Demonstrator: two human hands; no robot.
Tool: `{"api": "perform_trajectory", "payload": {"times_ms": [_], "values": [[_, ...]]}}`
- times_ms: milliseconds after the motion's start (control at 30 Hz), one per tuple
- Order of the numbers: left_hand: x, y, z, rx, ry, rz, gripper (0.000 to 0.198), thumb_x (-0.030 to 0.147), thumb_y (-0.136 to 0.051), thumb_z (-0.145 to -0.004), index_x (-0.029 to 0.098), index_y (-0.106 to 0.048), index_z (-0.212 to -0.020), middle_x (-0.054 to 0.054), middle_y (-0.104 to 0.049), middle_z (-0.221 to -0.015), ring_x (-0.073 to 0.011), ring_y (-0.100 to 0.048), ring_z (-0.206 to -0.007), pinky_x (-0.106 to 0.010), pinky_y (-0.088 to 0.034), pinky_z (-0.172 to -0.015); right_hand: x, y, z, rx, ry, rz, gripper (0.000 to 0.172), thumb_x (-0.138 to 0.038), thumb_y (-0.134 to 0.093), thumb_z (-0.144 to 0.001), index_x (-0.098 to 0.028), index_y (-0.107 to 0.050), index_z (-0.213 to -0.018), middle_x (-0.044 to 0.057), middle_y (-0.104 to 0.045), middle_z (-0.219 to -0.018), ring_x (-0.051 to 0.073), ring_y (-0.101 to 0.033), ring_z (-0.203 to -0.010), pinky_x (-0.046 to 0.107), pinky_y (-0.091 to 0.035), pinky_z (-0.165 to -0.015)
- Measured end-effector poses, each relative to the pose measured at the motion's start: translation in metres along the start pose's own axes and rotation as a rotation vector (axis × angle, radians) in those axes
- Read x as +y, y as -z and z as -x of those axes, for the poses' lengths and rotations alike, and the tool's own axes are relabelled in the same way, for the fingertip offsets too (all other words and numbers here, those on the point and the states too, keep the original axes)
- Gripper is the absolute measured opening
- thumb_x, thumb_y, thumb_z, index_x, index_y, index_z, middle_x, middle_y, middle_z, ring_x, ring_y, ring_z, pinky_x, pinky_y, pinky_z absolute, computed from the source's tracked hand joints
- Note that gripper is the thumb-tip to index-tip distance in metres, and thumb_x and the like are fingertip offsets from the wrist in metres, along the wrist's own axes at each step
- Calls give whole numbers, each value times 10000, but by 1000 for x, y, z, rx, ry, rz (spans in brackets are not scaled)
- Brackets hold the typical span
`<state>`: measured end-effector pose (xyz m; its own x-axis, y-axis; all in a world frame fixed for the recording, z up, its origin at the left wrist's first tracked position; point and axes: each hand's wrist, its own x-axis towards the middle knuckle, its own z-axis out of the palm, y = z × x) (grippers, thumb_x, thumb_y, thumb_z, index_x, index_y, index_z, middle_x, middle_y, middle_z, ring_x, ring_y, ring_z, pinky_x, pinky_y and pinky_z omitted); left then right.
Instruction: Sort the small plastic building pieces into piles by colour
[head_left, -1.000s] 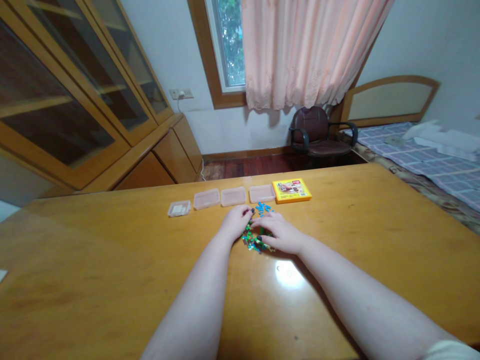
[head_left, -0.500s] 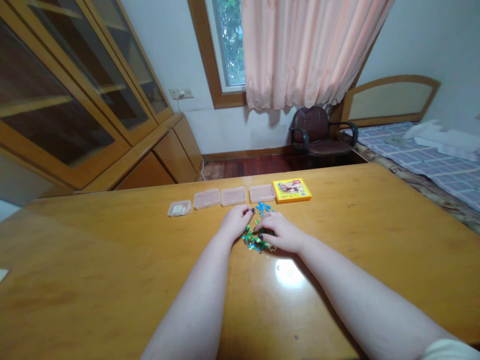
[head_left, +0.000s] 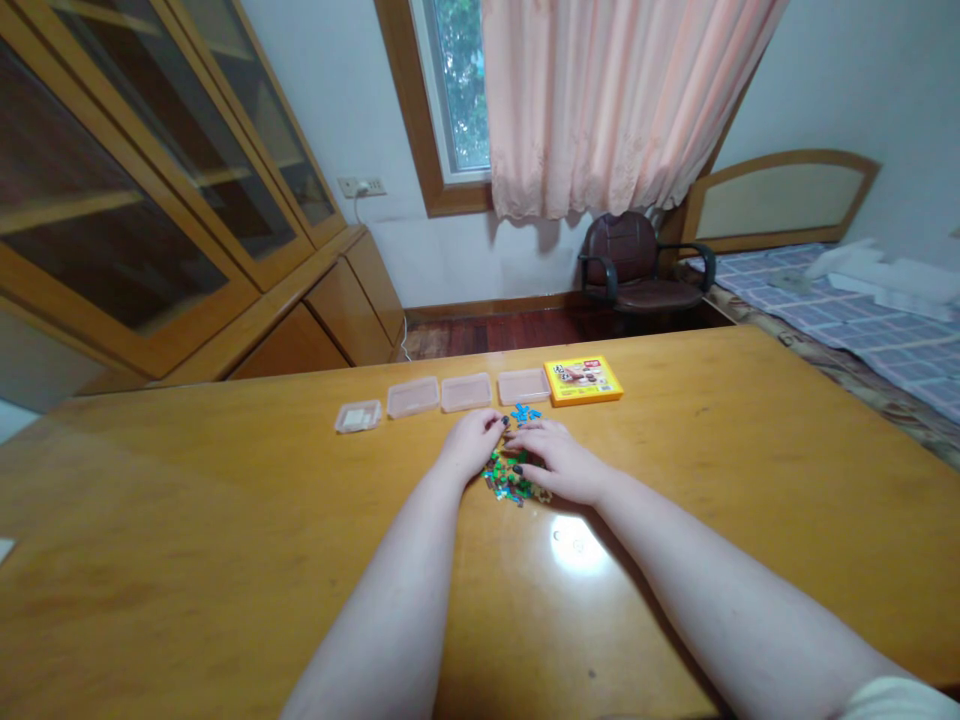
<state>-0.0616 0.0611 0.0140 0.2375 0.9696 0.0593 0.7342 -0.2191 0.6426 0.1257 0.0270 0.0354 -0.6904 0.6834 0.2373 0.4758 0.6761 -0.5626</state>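
Note:
A mixed pile of small building bricks [head_left: 510,488], mostly green with white, brown and blue pieces, lies on the wooden table between my hands. My left hand [head_left: 472,440] rests at its upper left, fingers curled in and closed; anything in them is too small to make out. My right hand [head_left: 561,462] reaches over the pile from the right, thumb and fingers apart, its fingertips near my left fingers. Just beyond the hands is a small group of blue bricks [head_left: 525,412]. Part of the pile is hidden under my right hand.
Shallow clear plastic trays [head_left: 414,398] stand in a row along the far side of the table [head_left: 225,560]; a smaller tray [head_left: 358,417] at the left end holds something pale. A yellow box [head_left: 585,381] lies to their right. An office chair [head_left: 626,265] stands beyond the table.
My right hand's fingers have shifted slightly forward, toward my left fingertips, and its thumb has moved a little left. My left hand stays nearly where it was.

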Motion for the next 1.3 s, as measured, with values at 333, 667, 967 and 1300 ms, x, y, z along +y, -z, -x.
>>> {"api": "perform_trajectory", "payload": {"times_ms": [333,667,967,1300], "values": [[4,2,1,1,15,15,275,347,-446,-840,164,-645,-792,-46,-661,-797,-166,-563,-754,-251,-399,-655,1,0,2,17,64,-62,200,-215,-571,-783,-217,-656,-964,53,-646,-930,214,-532,-956,396,-371,-881],[-1,-1,-1,-2,-1,14,272,344,-437,-839,166,-631,-768,-35,-652,-759,-154,-549,-704,-243,-384,-634,-1,-2,0,-76,96,-80,251,-251,-587,-781,-230,-645,-1024,46,-659,-1012,213,-544,-967,376,-368,-882],[0,0,0,-4,-1,9,280,351,-430,-843,168,-629,-769,-39,-655,-773,-155,-551,-711,-239,-381,-623,0,-4,-1,-74,81,-53,208,-247,-576,-800,-236,-665,-989,40,-666,-1004,217,-533,-1001,380,-353,-907],[-1,0,0,4,-13,14,285,357,-432,-844,172,-637,-775,-38,-654,-768,-156,-551,-705,-244,-369,-612,4,-5,0,-24,76,-44,192,-254,-571,-806,-210,-667,-967,49,-670,-962,207,-551,-961,375,-381,-883]]}}
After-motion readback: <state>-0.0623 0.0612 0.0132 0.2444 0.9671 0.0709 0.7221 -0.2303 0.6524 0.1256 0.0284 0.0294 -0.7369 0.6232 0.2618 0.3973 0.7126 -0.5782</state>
